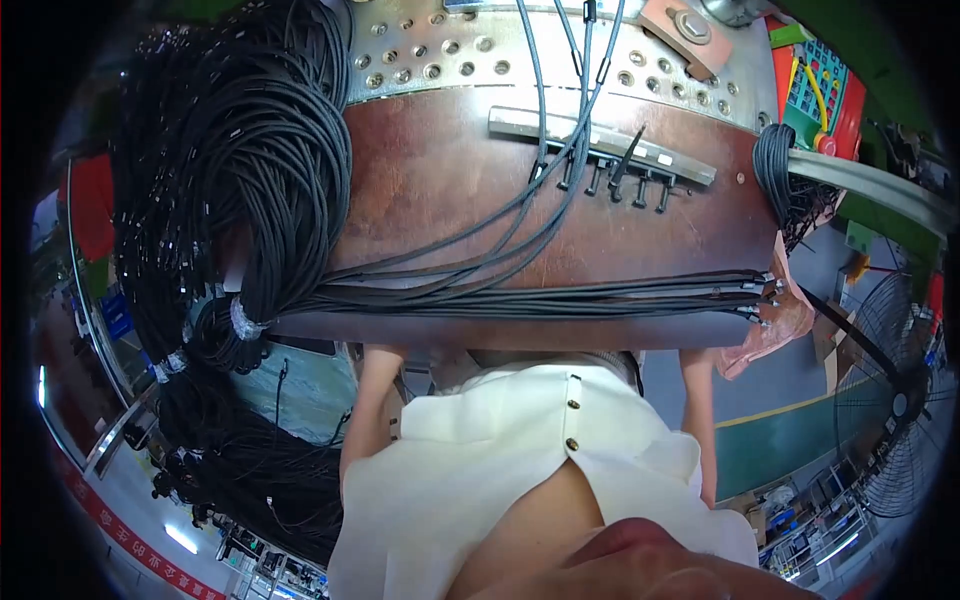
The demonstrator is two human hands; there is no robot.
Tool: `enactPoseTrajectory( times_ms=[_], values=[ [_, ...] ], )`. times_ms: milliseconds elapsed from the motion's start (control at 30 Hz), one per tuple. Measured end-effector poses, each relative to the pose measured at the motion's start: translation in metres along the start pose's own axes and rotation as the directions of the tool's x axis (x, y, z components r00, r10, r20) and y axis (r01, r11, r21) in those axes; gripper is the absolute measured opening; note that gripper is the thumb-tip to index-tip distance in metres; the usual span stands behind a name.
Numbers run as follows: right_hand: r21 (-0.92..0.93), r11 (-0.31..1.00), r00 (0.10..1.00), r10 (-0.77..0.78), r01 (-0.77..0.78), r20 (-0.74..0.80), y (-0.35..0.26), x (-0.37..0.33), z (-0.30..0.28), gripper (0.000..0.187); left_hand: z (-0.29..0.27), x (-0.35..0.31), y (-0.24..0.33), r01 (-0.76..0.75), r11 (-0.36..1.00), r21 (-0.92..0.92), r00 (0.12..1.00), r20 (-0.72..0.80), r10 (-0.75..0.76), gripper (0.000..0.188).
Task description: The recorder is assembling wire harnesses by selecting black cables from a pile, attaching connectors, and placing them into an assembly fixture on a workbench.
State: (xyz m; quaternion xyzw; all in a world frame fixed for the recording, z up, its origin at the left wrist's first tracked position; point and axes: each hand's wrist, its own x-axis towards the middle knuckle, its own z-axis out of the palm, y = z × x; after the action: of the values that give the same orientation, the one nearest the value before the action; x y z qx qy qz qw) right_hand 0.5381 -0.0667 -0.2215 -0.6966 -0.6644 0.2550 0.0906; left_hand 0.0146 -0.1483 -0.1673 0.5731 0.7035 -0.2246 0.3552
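Observation:
Both of my hands are hidden below the near edge of the brown work board [420, 150]; only my bare forearms show. A row of black cables [560, 300] lies along that edge, their metal-tipped ends together at the right. Several more cables [541, 225] curve up across the board and over a metal bar [690, 165] with black pegs along its front. A thick bundle of black cables [290, 170] is heaped on the left, bound with a clear wrap [246, 318]. No hand is seen touching the cables.
Behind the board is a perforated metal plate [400, 55] with a bolted copper-coloured clamp [690, 30]. A red-framed teal panel [815, 95] stands at the far right. A coiled cable bundle [772, 170], a pink sheet [775, 335] and a floor fan [890, 400] are on the right.

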Motion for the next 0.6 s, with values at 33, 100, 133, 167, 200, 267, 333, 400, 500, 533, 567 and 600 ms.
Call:
enactPoseTrajectory(
  times_ms=[33, 100, 133, 167, 200, 267, 333, 400, 500, 533, 567, 600],
  values=[
    [0.093, 0.966, 0.960, 0.223, -0.241, 0.168, -0.030, 0.008, 0.001, 0.028, 0.025, 0.024, -0.001, -0.028, 1.000, 0.008, 1.000, 0.005, 0.028, 0.034],
    [0.036, 0.998, 0.998, 0.049, -0.050, 0.036, -0.007, 0.008, 0.018, 0.030, 0.054, 0.044, 0.004, -0.370, 0.599, -0.710, 0.766, -0.598, -0.236, 0.035],
    [-0.048, 0.991, 0.989, -0.125, 0.122, -0.077, 0.004, 0.004, 0.021, 0.031, 0.042, 0.042, 0.001, -0.190, 0.885, -0.425, 0.889, -0.457, -0.028, 0.038],
    [-0.041, 0.992, 0.990, -0.119, 0.116, -0.081, 0.000, 0.004, 0.020, 0.031, 0.027, 0.035, -0.009, -0.079, 0.997, -0.001, 0.972, -0.222, 0.077, 0.042],
    [-0.021, 0.985, 0.982, -0.173, 0.171, -0.078, -0.003, 0.007, 0.017, 0.030, 0.065, 0.048, -0.027, -0.260, 0.800, -0.541, 0.939, -0.336, 0.078, 0.044],
    [0.120, 0.976, 0.977, -0.168, 0.184, -0.127, -0.025, 0.017, 0.007, 0.027, 0.094, 0.061, -0.040, -0.408, 0.316, -0.856, 0.907, -0.419, 0.035, 0.046],
    [-0.025, 0.985, 0.979, -0.173, 0.171, -0.104, -0.012, 0.018, 0.018, 0.026, 0.082, 0.063, -0.030, -0.120, 0.988, -0.094, 0.903, -0.424, 0.069, 0.048],
    [-0.090, 0.967, 0.958, -0.248, 0.237, -0.144, -0.022, 0.023, 0.012, 0.021, 0.085, 0.065, -0.045, -0.247, 0.929, -0.276, 0.863, -0.499, 0.081, 0.047],
    [-0.017, 0.970, 0.937, -0.239, 0.243, -0.254, -0.042, 0.031, 0.005, 0.015, 0.052, 0.063, -0.023, -0.316, 0.903, -0.290, 0.822, -0.559, 0.108, 0.046],
    [-0.030, 0.977, 0.956, -0.212, 0.210, -0.204, -0.043, 0.031, 0.003, 0.017, 0.026, 0.051, -0.011, -0.243, 0.962, -0.125, 0.830, -0.540, 0.139, 0.046],
    [-0.045, 0.982, 0.970, -0.189, 0.184, -0.151, -0.047, 0.030, 0.000, 0.019, 0.016, 0.044, -0.006, -0.161, 0.986, 0.041, 0.840, -0.518, 0.159, 0.046],
    [0.018, 0.978, 0.963, -0.200, 0.206, -0.178, -0.052, 0.030, -0.003, 0.017, 0.019, 0.045, -0.010, -0.130, 0.960, 0.250, 0.851, -0.468, 0.237, 0.046]
  ],
)
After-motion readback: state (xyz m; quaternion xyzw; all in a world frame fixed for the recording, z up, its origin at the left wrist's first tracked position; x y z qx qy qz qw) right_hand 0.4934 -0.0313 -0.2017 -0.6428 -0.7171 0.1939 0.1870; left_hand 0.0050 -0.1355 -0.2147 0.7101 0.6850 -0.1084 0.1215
